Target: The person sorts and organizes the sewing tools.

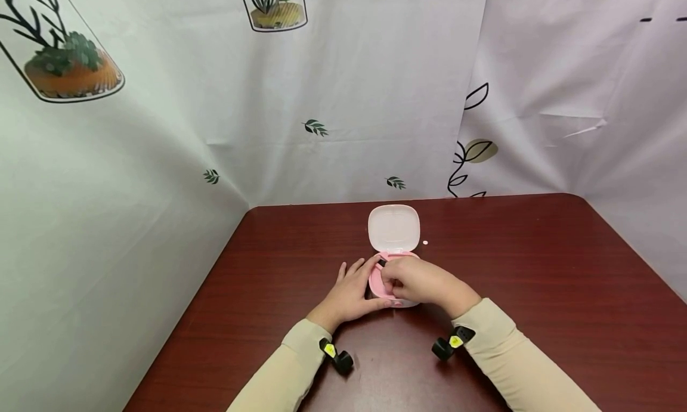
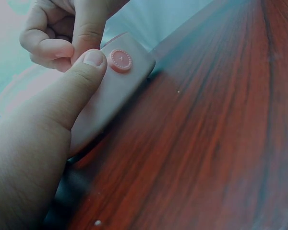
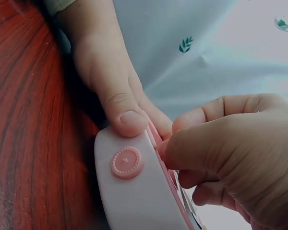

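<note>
A small white case (image 1: 376, 288) with a pink inside stands on the table, its white lid (image 1: 394, 228) raised at the back. On its front is a round pink button-like catch (image 3: 126, 163). My left hand (image 1: 351, 293) holds the case at its left, thumb on the front wall and forefinger at the rim. My right hand (image 1: 421, 281) reaches into the case with curled fingers, thumb and forefinger close together. Whatever lies between those fingertips is hidden. A dark item (image 1: 382, 262) shows inside by the left forefinger, and a thin silvery edge (image 3: 188, 207) under the right hand.
A tiny white piece (image 1: 426, 242) lies on the brown wooden table (image 1: 510, 269), right of the lid. White cloth (image 1: 365, 90) with plant prints hangs behind the table. Each wrist carries a black camera (image 1: 342, 362) on a beige sleeve (image 1: 284, 370).
</note>
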A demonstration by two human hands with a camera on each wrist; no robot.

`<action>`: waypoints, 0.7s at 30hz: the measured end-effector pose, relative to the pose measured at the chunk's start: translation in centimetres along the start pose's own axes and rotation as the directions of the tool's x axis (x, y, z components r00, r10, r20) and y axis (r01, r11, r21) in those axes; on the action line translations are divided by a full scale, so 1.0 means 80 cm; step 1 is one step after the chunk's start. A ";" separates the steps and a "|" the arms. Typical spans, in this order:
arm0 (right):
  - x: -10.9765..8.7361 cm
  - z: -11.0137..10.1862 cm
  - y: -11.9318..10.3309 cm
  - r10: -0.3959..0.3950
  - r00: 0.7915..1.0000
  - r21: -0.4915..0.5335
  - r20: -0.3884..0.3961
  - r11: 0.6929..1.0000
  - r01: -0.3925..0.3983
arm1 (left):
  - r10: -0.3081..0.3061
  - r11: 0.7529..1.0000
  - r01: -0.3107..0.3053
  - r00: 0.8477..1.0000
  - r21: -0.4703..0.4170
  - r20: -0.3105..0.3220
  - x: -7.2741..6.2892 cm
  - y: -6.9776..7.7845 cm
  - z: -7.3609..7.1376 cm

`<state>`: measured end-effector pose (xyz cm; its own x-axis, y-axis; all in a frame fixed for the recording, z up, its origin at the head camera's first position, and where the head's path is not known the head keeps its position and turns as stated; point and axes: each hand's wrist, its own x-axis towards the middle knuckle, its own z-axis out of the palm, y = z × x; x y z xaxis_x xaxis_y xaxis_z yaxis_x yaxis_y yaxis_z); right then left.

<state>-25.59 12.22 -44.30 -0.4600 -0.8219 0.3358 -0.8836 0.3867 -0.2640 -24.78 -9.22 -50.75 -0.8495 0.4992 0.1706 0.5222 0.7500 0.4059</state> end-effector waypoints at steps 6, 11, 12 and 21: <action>-0.001 -0.001 0.000 0.011 1.000 0.017 0.018 1.000 -0.011 | -0.003 1.000 0.003 1.000 -0.007 0.000 0.000 0.001 0.000; -0.003 -0.002 0.001 0.038 0.999 0.002 0.011 0.999 -0.038 | -0.004 1.000 0.004 1.000 0.006 0.001 0.001 0.001 0.001; -0.003 -0.003 0.002 0.044 0.999 0.001 0.009 0.999 -0.044 | -0.003 1.000 0.003 1.000 0.008 0.001 0.001 0.001 0.002; -0.004 -0.007 0.002 0.065 0.998 0.027 0.012 0.997 -0.065 | -0.004 1.000 0.004 1.000 -0.001 -0.001 0.001 0.002 0.002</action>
<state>-25.61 12.78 -43.98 -0.5155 -0.7999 0.3073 -0.8489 0.4281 -0.3099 -24.75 -9.03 -50.81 -0.8519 0.4955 0.1694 0.5183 0.7518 0.4076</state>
